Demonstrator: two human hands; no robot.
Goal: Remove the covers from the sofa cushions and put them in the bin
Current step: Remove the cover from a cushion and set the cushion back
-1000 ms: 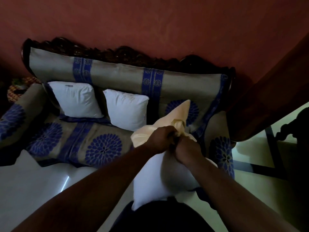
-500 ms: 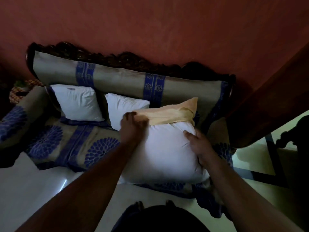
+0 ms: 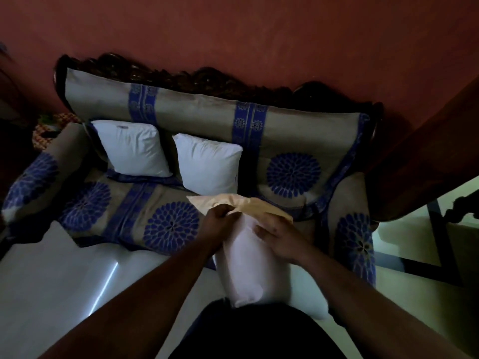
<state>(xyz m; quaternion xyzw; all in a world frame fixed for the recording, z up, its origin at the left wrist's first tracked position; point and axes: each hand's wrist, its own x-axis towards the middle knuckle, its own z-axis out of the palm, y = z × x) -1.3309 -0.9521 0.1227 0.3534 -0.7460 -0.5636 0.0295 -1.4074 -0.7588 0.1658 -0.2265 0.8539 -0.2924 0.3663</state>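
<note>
One sofa point(image 3: 160, 211), seat front edge bordering bare pale floor point(image 3: 51, 281); two bare white cushions point(image 3: 129, 149) lean against its backrest at the left. One third cushion point(image 3: 246, 268) upright before the sofa's seat, peach cover point(image 3: 241, 204) bunched at its top. Left hand point(image 3: 220, 216) pinches the cover; right hand point(image 3: 277, 235) apparently grips cover and cushion, though dim light blurs its fingers.

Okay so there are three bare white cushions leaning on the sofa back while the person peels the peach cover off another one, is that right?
Not quite. The head view shows two bare white cushions leaning on the sofa back, not three. The rest holds: the left hand and right hand are peeling the peach cover off another cushion.
</note>
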